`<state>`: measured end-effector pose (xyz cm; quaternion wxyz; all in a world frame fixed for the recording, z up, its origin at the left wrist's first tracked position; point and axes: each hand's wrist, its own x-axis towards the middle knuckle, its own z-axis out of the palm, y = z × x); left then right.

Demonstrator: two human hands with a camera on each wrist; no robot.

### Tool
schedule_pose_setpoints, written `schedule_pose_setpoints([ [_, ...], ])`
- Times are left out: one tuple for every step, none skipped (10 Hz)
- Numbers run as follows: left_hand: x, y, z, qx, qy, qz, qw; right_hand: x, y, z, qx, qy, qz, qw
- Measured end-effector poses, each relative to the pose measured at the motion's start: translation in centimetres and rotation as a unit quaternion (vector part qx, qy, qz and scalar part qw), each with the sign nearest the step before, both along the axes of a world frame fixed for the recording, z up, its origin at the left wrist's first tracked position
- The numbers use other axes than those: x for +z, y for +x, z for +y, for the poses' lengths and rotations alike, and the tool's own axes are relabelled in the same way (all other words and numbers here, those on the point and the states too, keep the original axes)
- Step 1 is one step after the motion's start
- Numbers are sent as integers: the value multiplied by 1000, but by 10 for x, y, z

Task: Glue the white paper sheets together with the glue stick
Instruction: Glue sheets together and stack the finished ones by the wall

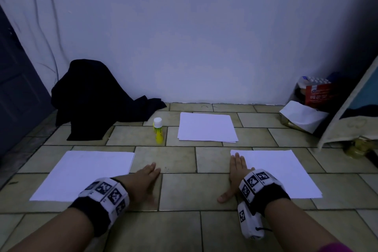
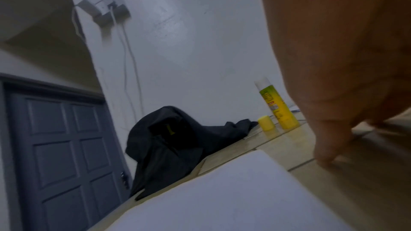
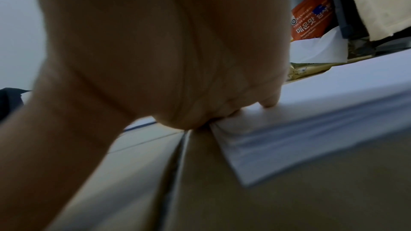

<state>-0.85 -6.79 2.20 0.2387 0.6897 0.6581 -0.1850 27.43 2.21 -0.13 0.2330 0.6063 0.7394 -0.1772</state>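
Three lots of white paper lie on the tiled floor: a left sheet (image 1: 81, 174), a far middle stack (image 1: 206, 127) and a right stack (image 1: 274, 172). A yellow glue stick (image 1: 158, 132) stands upright just left of the far stack. In the left wrist view the glue stick (image 2: 278, 106) has a small yellow cap (image 2: 266, 123) standing beside it. My left hand (image 1: 152, 170) lies flat on the bare tiles between the two near lots of paper, holding nothing. My right hand (image 1: 237, 161) is flat too, its fingertips (image 3: 269, 102) resting on the left edge of the right stack (image 3: 311, 120).
A black cloth (image 1: 98, 98) is heaped against the wall at the back left, beside a grey door (image 1: 18, 88). At the back right stand a red box (image 1: 319, 94) and a white bag (image 1: 302, 116), with a leaning mat (image 1: 351, 108) in front of them.
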Motion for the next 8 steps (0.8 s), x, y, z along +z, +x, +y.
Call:
schedule_pose_setpoints([
  [10, -26, -1, 33, 56, 2, 998, -2, 0, 0, 0, -1, -1, 1000],
  [12, -49, -2, 94, 93, 59, 989, -3, 0, 1, 0, -1, -3, 1000],
  [10, -69, -7, 166, 70, 72, 981, -3, 0, 1, -2, 2, -6, 1000],
  [3, -80, -11, 155, 69, 86, 982, -4, -1, 1, -2, 4, -5, 1000],
  [3, -84, -10, 130, 87, 125, 980, -5, -1, 1, -4, 3, -8, 1000],
  [6, -87, -8, 125, 95, 140, 978, -5, -1, 2, -8, 1, -5, 1000],
  [6, -90, -9, 123, 108, 146, 976, -5, -2, 2, -8, 2, -7, 1000],
  [5, -91, -11, 113, 118, 154, 974, -4, -2, 2, -8, -1, -10, 1000],
])
